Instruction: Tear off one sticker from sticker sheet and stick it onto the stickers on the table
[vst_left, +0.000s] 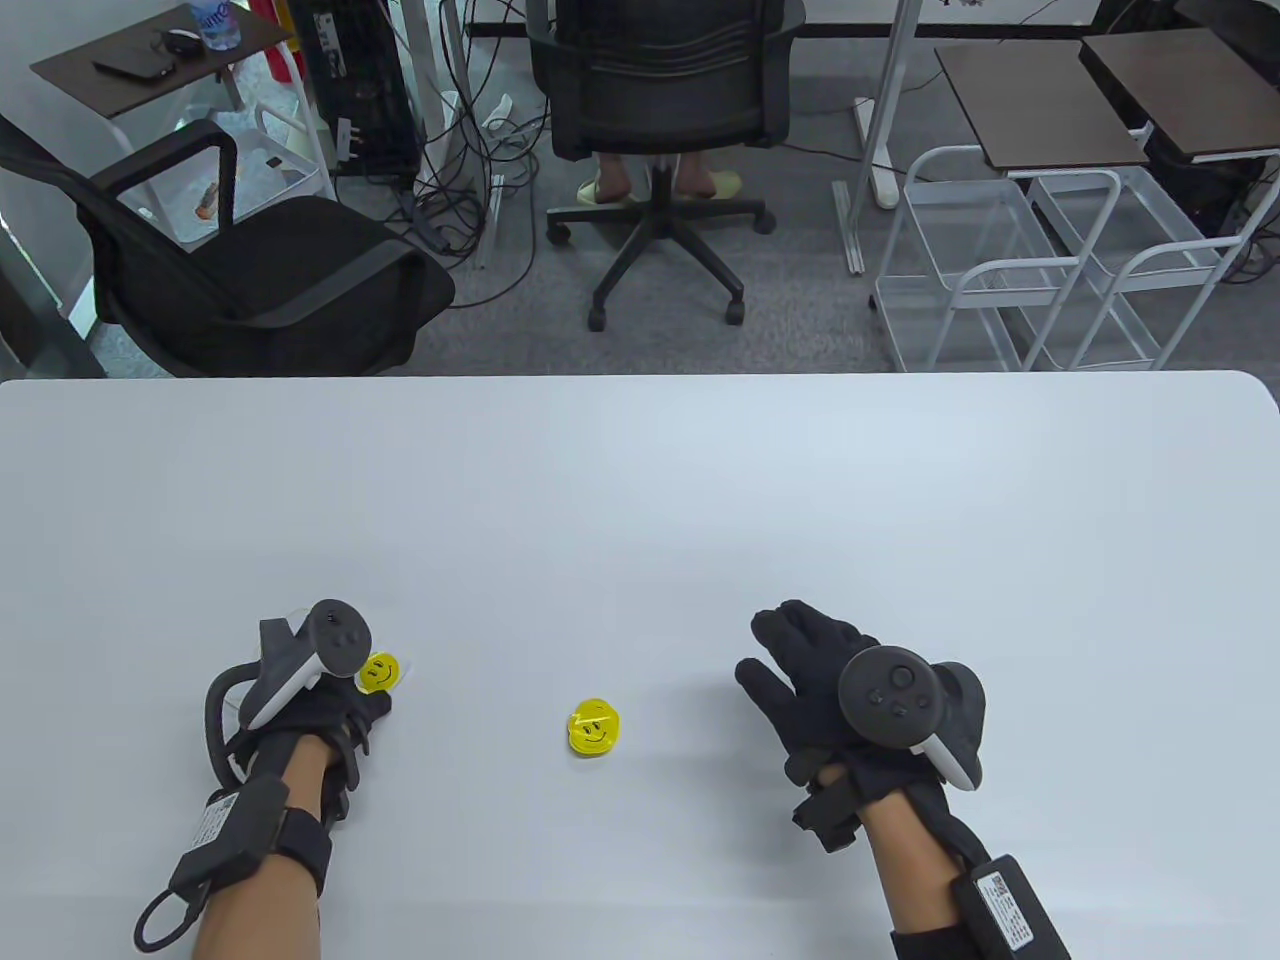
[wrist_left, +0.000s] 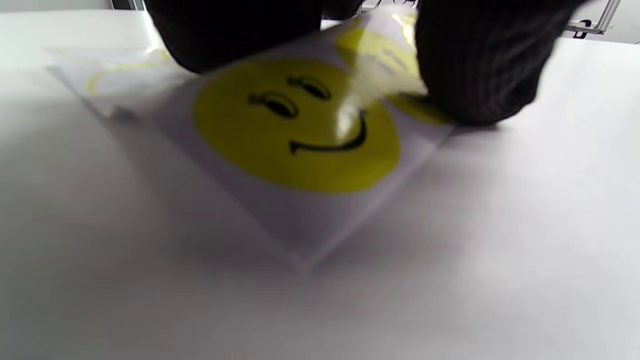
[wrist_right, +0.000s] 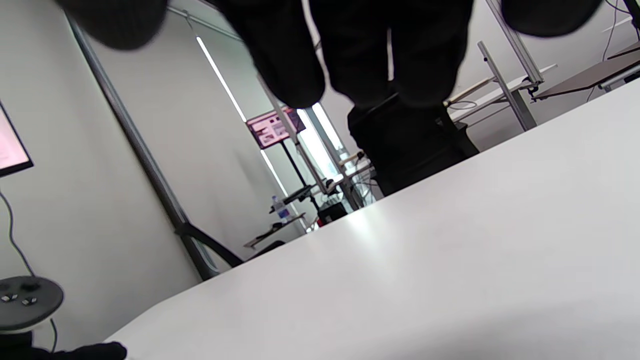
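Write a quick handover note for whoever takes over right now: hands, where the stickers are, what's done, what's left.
Left hand: fingers press the sticker sheet on the table, near left; one smiley sticker faces up on it.
Right hand: fingers spread, holding nothing, above the table right of centre.
Sticker pile: yellow smileys stacked between the hands.
Done: cannot tell how many are already stacked.
Left: peel a sticker, press it onto the pile.

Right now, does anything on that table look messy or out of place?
Slightly. The yellow stickers mid-table are stacked unevenly, their edges not lining up. The sheet under the left hand lies skewed, with empty outlines where stickers were. The right hand holds nothing.
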